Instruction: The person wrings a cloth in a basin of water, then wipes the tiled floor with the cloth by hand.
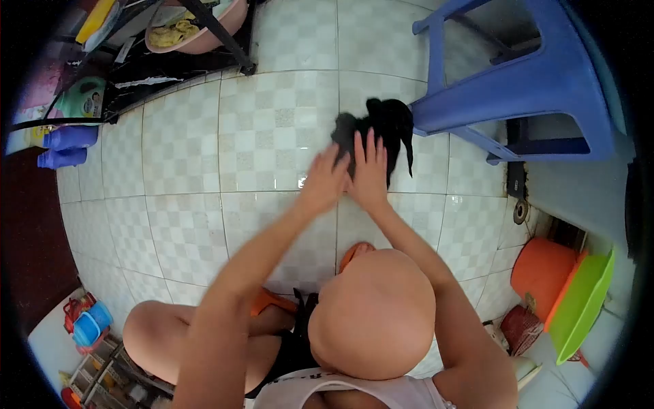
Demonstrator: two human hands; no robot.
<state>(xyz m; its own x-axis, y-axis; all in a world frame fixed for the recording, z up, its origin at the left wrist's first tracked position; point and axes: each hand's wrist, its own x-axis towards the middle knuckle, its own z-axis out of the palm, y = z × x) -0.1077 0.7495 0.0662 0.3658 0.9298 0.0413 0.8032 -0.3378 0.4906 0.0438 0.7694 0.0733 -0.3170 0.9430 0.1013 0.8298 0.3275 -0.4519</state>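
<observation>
Black cloth [397,123] lies bunched on tiled floor [272,129], beside blue stool [504,88] at right. Your left hand [325,180] and right hand [369,178] spread fingers over near side, probably for even pressure. Two hands, one stool, two purple bottles [73,137] far left; cloth pieces, can't tell.

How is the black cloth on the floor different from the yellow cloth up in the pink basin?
The black cloth is dark all over; the yellow cloth is much brighter.
The black cloth lies on the floor tiles, while the yellow cloth sits inside the pink basin.
The left hand and right hand are at the black cloth, but no hand is near the yellow one.
Both look crumpled.
</observation>
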